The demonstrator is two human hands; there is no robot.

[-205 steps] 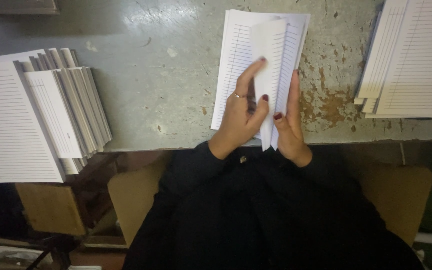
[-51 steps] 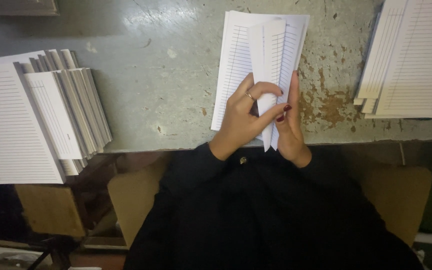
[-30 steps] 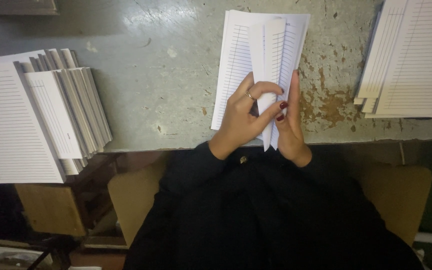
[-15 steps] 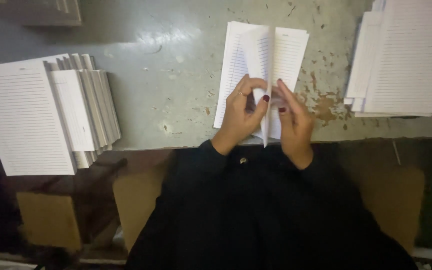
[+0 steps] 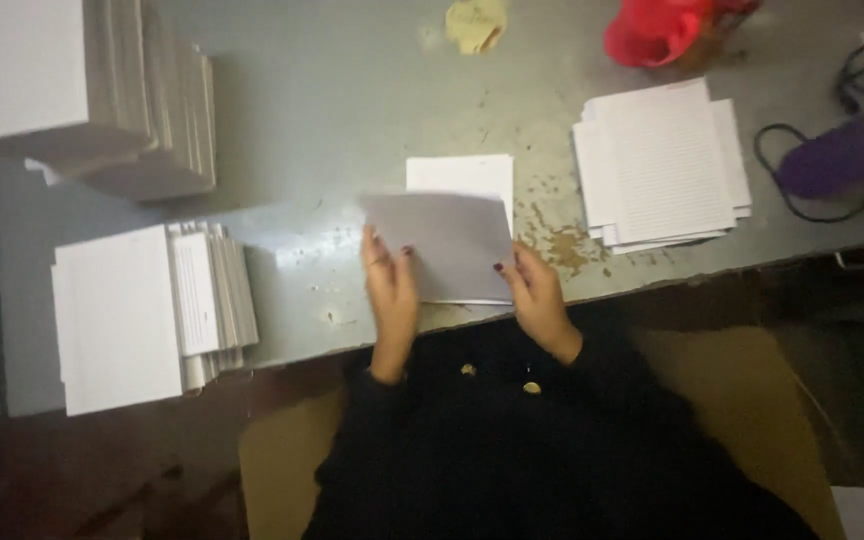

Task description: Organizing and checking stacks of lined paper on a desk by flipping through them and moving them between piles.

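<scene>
Far left, rear: tall stack of white sheets (image 5: pixel 72 90) on the grey tabletop (image 5: pixel 352 90). Left, near edge: lower pile of folded lined sheets (image 5: pixel 147 310), overhanging the tabletop edge. Centre: left hand (image 5: pixel 390 290), fingers closed on the left edge of a folded white sheet (image 5: pixel 442 240); the sheet is held tilted just above a small white stack (image 5: pixel 462 178) lying flat at the near edge. Right hand (image 5: pixel 535 295), fingers gripping the sheet's lower right corner. Right: fanned stack of lined paper (image 5: pixel 662 165) lying flat. Rear: crumpled yellowish scrap (image 5: pixel 475 22), red object (image 5: pixel 657 30). Far right: black cable (image 5: pixel 802 170), blurred purple object (image 5: pixel 847 155).
</scene>
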